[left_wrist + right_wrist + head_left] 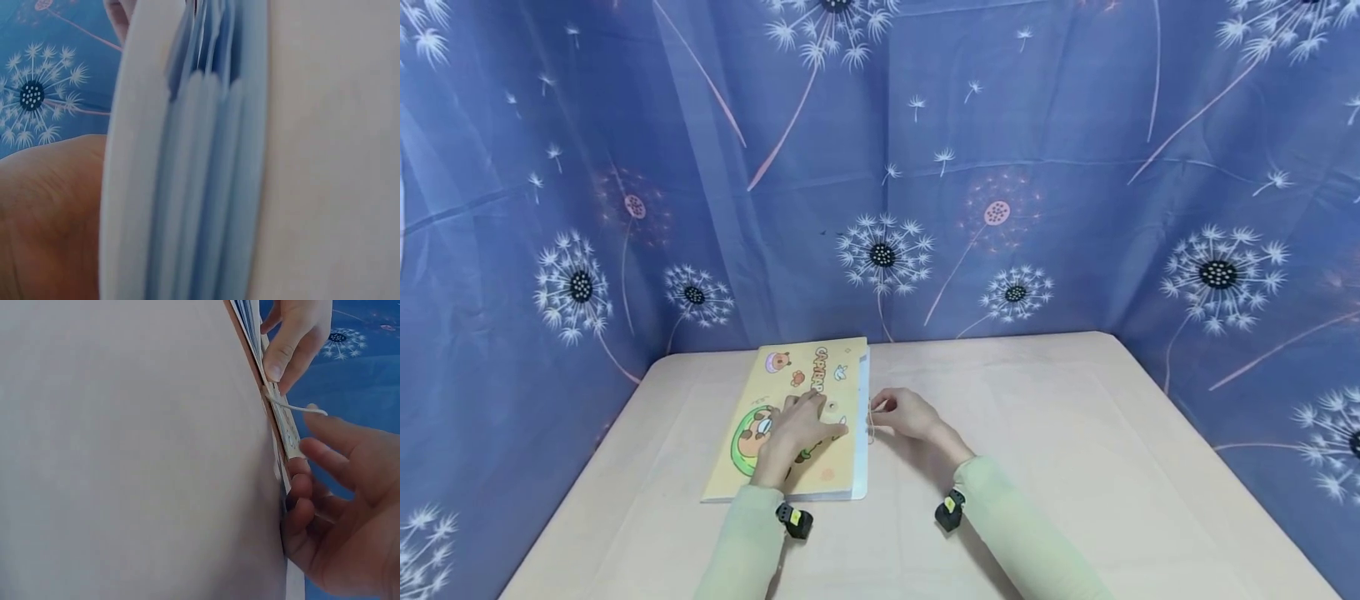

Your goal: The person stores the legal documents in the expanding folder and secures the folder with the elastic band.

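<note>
A yellow accordion file folder with cartoon capybaras on its cover lies on the table. My left hand rests on the cover with its thumb toward the right edge. Pale blue pleats of the folder's inside show in the left wrist view. Just off the folder's right edge, my right hand pinches a thin elastic cord. In the right wrist view this whitish cord stretches from the folder's edge to a fingertip of the right hand, while the left hand presses the cover beyond.
The folder lies left of centre on a pale cloth-covered table. Behind and along both sides hangs a blue curtain printed with dandelions. A small black camera sits on each wrist, over light green sleeves.
</note>
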A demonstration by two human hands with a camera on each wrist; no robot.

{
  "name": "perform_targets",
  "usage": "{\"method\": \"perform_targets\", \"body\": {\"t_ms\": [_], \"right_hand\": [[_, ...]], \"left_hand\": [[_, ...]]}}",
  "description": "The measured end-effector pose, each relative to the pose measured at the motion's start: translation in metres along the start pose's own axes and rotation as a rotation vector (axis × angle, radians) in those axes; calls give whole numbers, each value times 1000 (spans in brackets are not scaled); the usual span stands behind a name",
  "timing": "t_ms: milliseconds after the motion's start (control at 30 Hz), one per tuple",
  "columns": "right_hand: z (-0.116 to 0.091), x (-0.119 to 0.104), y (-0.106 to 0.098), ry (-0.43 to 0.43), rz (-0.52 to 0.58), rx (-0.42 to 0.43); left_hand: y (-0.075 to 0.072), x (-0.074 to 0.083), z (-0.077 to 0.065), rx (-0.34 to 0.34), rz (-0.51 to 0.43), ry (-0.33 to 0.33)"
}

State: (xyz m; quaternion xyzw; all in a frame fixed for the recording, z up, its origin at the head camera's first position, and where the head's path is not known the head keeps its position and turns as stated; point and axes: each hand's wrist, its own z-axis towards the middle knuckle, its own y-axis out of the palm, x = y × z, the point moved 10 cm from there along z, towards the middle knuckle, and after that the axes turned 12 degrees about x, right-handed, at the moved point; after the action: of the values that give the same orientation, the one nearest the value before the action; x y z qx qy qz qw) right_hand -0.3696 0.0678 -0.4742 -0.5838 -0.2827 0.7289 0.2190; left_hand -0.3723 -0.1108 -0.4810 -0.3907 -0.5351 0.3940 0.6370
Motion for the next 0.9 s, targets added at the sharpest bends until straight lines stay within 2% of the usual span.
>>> {"method": "perform_targets", "body": {"t_ms": [133, 267, 467, 567, 800, 900], "right_hand": [[4, -9, 3, -44, 76, 23], [10, -16, 10, -72, 82, 33], [22, -33, 19, -114, 29, 41], [27, -41, 26, -137, -2, 23], [35, -55, 44, -261, -118, -28], [38, -56, 49, -275, -147, -47]], "left_hand": [[0, 0, 1, 6, 7, -2], [0, 0, 0, 13, 2, 0], [-1, -1, 1, 31, -15, 4], [-2, 0, 2, 36, -16, 10], [-4, 2, 0, 48, -30, 19], [-5, 3, 0, 53, -28, 23]]}}
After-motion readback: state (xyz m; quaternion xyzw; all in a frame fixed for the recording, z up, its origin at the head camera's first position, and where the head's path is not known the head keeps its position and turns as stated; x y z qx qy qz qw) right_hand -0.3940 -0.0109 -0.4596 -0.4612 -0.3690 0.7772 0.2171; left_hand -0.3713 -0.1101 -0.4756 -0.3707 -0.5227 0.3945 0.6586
